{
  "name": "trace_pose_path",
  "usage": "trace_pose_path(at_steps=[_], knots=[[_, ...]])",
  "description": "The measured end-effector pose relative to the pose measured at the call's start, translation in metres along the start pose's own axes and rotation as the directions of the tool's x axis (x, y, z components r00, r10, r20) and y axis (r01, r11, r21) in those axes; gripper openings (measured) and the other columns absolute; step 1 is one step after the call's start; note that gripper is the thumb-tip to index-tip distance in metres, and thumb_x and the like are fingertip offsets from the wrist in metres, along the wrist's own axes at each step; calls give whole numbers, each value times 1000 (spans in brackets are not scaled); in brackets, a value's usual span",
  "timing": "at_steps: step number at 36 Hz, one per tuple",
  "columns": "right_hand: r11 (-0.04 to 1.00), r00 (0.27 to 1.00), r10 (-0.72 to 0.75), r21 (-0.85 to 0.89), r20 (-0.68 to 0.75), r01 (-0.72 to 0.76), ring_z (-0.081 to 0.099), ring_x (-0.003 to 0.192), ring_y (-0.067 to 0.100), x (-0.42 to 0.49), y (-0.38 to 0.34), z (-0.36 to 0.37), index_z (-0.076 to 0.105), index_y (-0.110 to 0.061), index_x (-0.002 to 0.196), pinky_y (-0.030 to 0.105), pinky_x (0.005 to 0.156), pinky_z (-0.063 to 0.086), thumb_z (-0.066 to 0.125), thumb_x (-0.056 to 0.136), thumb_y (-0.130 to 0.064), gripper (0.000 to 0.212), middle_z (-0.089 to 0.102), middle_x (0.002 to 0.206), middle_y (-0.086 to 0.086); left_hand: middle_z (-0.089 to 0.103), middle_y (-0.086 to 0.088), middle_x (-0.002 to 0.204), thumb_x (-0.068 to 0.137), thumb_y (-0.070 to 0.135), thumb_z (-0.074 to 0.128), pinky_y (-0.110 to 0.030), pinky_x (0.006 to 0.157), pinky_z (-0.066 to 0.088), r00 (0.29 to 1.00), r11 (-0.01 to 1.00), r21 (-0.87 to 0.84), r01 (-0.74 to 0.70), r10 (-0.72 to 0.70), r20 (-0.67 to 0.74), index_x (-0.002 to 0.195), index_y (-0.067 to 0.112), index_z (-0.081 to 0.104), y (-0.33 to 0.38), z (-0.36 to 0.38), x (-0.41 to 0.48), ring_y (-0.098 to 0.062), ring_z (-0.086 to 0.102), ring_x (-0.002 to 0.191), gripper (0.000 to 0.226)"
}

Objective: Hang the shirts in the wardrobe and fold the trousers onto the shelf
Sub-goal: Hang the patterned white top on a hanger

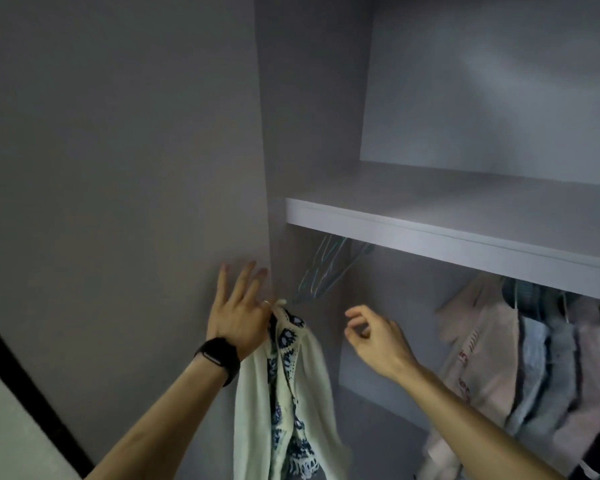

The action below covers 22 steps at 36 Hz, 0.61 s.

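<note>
One shirt (291, 386), cream, patterned: hangs pinched in my left hand (238, 315); my right hand (373, 339) beside it, loosely curled, holds nothing.

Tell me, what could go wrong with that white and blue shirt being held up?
1. The left hand seems to pinch the cream shirt by one small bit, its other fingers spread, so the shirt might slip and drop.
2. The empty hangers hang bunched together. If the right hand, which is near them, grabs one, it may tangle them or pull out several.
</note>
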State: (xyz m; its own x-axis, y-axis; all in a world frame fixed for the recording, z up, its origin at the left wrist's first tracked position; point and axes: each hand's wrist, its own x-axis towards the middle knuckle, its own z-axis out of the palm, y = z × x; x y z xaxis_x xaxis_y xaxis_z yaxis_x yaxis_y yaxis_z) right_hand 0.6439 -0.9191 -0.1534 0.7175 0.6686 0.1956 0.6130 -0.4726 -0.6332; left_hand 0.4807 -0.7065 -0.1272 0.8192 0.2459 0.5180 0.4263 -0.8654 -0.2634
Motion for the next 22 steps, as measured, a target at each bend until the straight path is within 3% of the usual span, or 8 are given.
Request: trace_pose_path(at_steps=[2,4,8,10,13,17,19,22], knots=[[999,999,45,-11,20,-45,63,86,11,18,3,8,61,-26,121,28,87,51,67,92,-27,30,68,106,-16,51,-15,147,85,29,36,-62,120,-5,999,996,85,-24,26,-24,88,24,79,-20,9,4,-39,24,149,43],[995,994,92,-29,50,-91,65,101,15,36,5,16,58,-25,126,29,91,51,66,91,-31,36,67,116,-11,44,-16,153,84,25,35,-58,121,-8,993,982,179,-68,84,-85,92,20,78,-33,17,7,-37,9,152,44],[983,980,182,17,80,-183,63,113,18,73,9,40,57,-19,132,29,96,50,68,90,-28,44,67,125,-1,37,-17,157,82,17,55,-57,122,-5,979,957,275,-91,137,-154,100,19,74,-40,33,10,-40,17,151,26],[978,976,205,18,79,-207,62,117,21,90,11,51,55,-16,135,28,97,48,67,91,-27,47,65,128,1,36,-16,158,85,18,47,-57,122,-4,967,946,314,-76,147,-209,107,19,71,-45,38,16,-41,23,149,32],[974,971,228,-18,67,-228,60,117,26,109,14,72,55,-14,132,29,95,48,64,93,-29,43,64,128,4,26,-14,163,90,27,51,-57,123,-5,945,926,376,-22,142,-294,138,17,58,-54,51,19,-38,18,151,49],[960,960,278,-22,-13,-278,61,106,33,136,21,102,55,-12,107,33,83,49,57,98,-40,29,64,116,12,11,-13,167,100,40,35,-61,121,-6,951,860,511,8,152,-269,157,20,31,-58,65,19,-36,9,153,60],[954,951,298,23,-80,-297,62,110,34,150,23,109,55,-11,117,31,83,47,57,98,-47,41,64,119,13,1,-14,167,100,44,23,-63,117,-14,963,822,569,-2,156,-221,160,23,19,-55,64,21,-36,1,154,63],[940,928,339,98,-156,-327,58,123,34,171,25,123,49,-8,136,31,94,46,56,97,-53,60,61,135,13,-9,-14,167,101,46,17,-64,111,-23,970,806,591,-28,166,-180,160,26,9,-54,65,20,-37,-9,153,63]])
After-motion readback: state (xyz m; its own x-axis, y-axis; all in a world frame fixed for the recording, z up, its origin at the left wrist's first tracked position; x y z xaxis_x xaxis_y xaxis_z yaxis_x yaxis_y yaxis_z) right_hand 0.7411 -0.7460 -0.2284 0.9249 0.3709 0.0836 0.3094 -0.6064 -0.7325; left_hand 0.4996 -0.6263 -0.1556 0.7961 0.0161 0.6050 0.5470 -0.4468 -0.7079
